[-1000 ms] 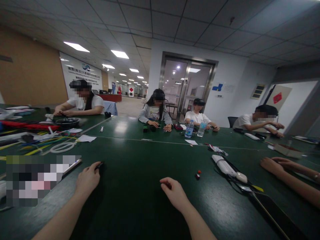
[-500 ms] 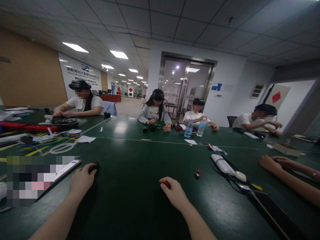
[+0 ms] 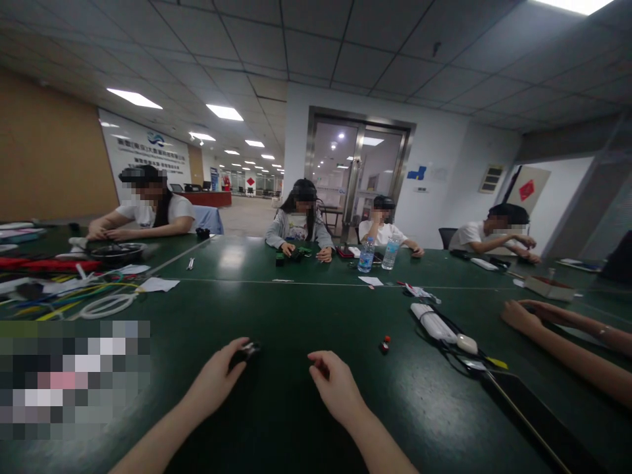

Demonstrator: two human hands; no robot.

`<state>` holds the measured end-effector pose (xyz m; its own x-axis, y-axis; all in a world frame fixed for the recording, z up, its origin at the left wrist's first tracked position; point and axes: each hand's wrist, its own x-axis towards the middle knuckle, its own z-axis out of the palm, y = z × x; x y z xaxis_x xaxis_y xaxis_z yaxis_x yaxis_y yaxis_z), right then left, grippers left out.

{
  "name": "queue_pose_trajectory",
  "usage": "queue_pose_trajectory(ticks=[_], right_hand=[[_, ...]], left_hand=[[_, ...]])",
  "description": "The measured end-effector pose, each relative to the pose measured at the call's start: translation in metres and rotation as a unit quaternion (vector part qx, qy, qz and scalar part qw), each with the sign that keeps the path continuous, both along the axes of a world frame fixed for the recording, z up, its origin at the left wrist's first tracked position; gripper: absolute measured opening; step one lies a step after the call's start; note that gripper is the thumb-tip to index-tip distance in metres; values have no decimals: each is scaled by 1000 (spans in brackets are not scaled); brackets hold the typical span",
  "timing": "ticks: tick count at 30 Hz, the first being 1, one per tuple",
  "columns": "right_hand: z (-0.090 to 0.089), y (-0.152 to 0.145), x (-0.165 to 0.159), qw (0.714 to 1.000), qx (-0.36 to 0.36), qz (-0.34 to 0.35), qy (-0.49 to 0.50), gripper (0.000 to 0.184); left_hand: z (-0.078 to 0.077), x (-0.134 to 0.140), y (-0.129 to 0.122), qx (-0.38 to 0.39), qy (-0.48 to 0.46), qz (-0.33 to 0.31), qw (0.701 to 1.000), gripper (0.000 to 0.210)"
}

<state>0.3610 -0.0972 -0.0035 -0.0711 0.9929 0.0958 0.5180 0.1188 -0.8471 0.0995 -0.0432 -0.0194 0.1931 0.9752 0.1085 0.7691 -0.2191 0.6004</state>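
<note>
My left hand [image 3: 220, 372] is closed on a small dark object [image 3: 251, 349], pinched between thumb and fingers just above the green table [image 3: 276, 421]. The object is blurred, with a shiny grey patch, and its kind is not clear. To the right, my right hand [image 3: 338, 385] rests at the table with its fingers loosely curved. A gap shows between thumb and forefinger, and nothing is seen in it. Beyond my right hand stands a small dark red and black piece with an orange top [image 3: 385, 344].
At left lie cables [image 3: 108, 306] and a pixelated area. A white power strip [image 3: 434, 322] and a dark flat device [image 3: 538, 415] lie at right, near a co-worker's hands [image 3: 526, 319]. Two water bottles [image 3: 366, 255] stand farther back. Several people sit across the table.
My left hand has moved right with the small dark object, away from the phone-like device and closer to my right hand. My right hand has barely moved. The view has shifted slightly.
</note>
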Motion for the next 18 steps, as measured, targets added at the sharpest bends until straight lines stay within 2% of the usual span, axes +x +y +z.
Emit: queue_pose_trajectory(ticks=[3, 6, 14, 18], right_hand=[[5, -6, -11, 997, 36, 45, -51, 32], [8, -9, -18, 987, 39, 111, -106, 29], [12, -12, -22, 974, 67, 130, -174, 23], [12, -12, -23, 979, 77, 129, -138, 16]], left_hand=[[-2, 38, -24, -49, -55, -123, 990, 55], [-1, 53, -38, -72, -72, -183, 978, 55], [-4, 48, -32, -93, -109, -191, 971, 57], [-4, 49, -33, -94, -111, -196, 970, 55]])
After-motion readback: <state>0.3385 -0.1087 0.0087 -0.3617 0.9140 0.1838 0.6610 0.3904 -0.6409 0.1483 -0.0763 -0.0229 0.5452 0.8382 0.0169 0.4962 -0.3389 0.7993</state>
